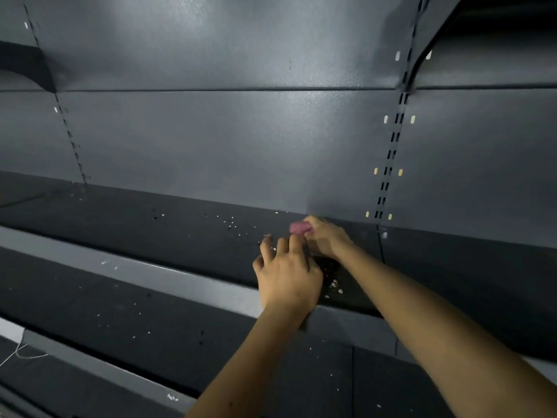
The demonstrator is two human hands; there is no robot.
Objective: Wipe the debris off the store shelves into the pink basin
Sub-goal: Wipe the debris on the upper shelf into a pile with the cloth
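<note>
Right hand (324,236) pinches small pink wad (300,227), blurred, at rear of upper shelf (180,233), near back panel (241,146). Left hand (286,276) holds nothing, fingers spread and loosely bent, over same shelf's front edge, just beside right hand. White debris (232,221) scattered left of hands, more crumbs (334,285) between the 2 forearms. Lower shelf (120,312) also speckled.

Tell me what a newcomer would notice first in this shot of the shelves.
Two bare arms reach onto the dark upper shelf. There the right hand grips a small, blurred pink object close to the grey back panel, and the left hand sits just in front with fingers loosely spread. White debris speckles that shelf to the left of the hands, with more specks on the lower shelf.
</note>
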